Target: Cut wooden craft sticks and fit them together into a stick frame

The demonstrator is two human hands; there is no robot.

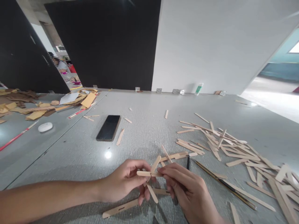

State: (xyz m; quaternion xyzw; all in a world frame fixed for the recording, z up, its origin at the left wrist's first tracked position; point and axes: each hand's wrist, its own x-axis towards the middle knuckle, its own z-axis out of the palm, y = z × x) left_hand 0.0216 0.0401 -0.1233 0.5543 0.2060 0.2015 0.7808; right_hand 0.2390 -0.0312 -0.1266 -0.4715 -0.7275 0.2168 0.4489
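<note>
Between my hands is a star-shaped craft-stick piece [154,194], made of several pale wooden sticks crossing near the middle. My left hand [130,177] grips it from the left, thumb and fingers bent around its sticks. My right hand [187,183] pinches the stick end on the right. A thin wooden sliver [166,154] points up beside the right fingertips; whether those fingers hold it, I cannot tell. Beneath the hands lies a slotted craft stick [120,209], and more notched sticks [174,156] lie just behind. A dark slim tool [188,162] is partly hidden by my right hand.
Loose craft sticks [235,149] are heaped on the right, with a dark and gold pencil [224,183] before them. A phone [108,128], a white earbud case [45,127] and paper scraps [46,107] lie left. A small bottle [199,89] stands by the back panel [210,46].
</note>
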